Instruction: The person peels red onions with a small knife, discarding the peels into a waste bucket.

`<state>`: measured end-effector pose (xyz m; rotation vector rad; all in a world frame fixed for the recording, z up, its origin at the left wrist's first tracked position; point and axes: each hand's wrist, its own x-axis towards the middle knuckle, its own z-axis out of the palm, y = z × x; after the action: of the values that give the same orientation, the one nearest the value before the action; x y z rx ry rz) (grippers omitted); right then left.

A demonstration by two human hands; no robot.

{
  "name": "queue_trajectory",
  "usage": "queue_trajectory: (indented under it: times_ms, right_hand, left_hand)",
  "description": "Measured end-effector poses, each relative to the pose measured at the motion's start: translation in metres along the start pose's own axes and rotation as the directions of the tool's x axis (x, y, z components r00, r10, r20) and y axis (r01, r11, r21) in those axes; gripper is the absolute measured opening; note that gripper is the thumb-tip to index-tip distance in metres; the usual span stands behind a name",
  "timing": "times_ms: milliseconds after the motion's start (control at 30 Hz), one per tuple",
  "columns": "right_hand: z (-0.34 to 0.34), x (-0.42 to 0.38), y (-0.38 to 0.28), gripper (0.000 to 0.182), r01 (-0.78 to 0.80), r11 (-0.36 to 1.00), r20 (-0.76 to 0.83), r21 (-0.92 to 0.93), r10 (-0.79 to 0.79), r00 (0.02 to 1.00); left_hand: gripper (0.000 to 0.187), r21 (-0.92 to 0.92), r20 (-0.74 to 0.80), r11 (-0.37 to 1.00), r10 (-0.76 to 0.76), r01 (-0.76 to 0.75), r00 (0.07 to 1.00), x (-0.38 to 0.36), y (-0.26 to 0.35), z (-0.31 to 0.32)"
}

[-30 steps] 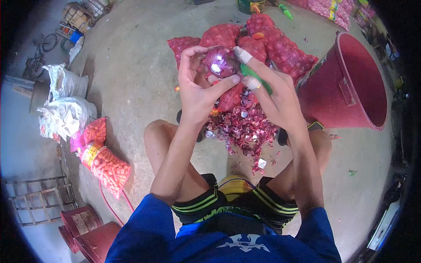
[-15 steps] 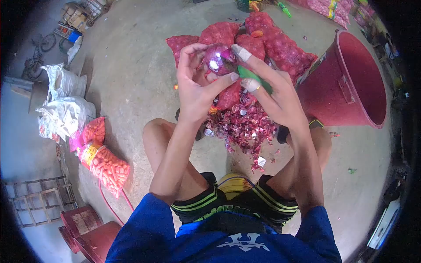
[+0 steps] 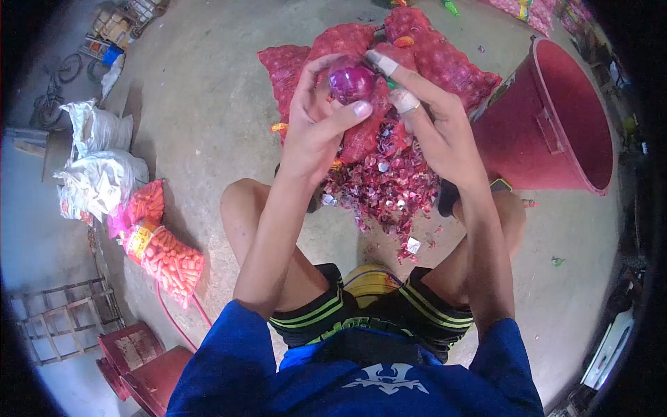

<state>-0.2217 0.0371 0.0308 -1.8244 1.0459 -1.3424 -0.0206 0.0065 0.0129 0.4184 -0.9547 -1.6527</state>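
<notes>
A shiny peeled red onion [image 3: 351, 85] sits in my left hand [image 3: 313, 128], held between the thumb and the curled fingers. Close to its right side is my right hand [image 3: 438, 125], with white tape on the thumb and index finger. Inside that hand a bit of a green handle [image 3: 392, 83] shows; the rest of the tool is hidden, so its kind cannot be made out. Below both hands lies a heap of purple onion skins [image 3: 382, 184] on the floor, against the red mesh sacks of onions [image 3: 445, 59].
At the right a large dark-red bin [image 3: 514, 132] leans with its mouth facing right. On the left are white sacks [image 3: 108, 177] and a clear bag of carrots [image 3: 170, 260]. Red containers [image 3: 156, 372] stand at the lower left. I sit on a yellow seat [image 3: 372, 283].
The onion has turned in my left hand and shows a smoother, brighter purple side. My right fingers have shifted, and less of the green handle is visible. The camera view has tilted slightly.
</notes>
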Motion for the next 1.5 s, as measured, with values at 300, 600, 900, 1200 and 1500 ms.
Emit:
queue_trajectory:
  times_ms: [300, 600, 900, 1200, 1500]
  right_hand:
    - [-0.012, 0.003, 0.020, 0.045, -0.248, 0.960, -0.131, 0.134, 0.265, 0.955]
    - [-0.007, -0.006, -0.006, 0.054, -0.237, 0.947, 0.144, 0.216, 0.209, 0.967]
    - [0.010, 0.005, 0.006, 0.042, -0.050, 0.990, -0.122, -0.131, 0.034, 0.992]
    - [0.023, 0.004, 0.030, 0.041, -0.199, 0.978, -0.154, 0.063, 0.207, 0.966]
    - [0.001, 0.000, 0.010, 0.061, -0.263, 0.931, -0.093, 0.254, 0.295, 0.951]
  left_hand:
    - [0.064, 0.102, 0.045, 0.994, -0.049, 0.044, 0.998, 0.000, 0.000, -0.001]
    - [0.065, 0.081, -0.120, 0.996, 0.048, -0.038, 0.992, 0.003, -0.003, 0.000]
    - [0.065, 0.174, -0.107, 0.982, 0.097, -0.077, 0.990, 0.002, -0.005, 0.000]
    - [0.059, 0.029, -0.135, 0.999, 0.026, -0.023, 0.991, 0.003, -0.022, -0.014]
    - [0.061, -0.081, -0.182, 0.989, 0.111, -0.127, 0.977, 0.008, -0.013, -0.017]
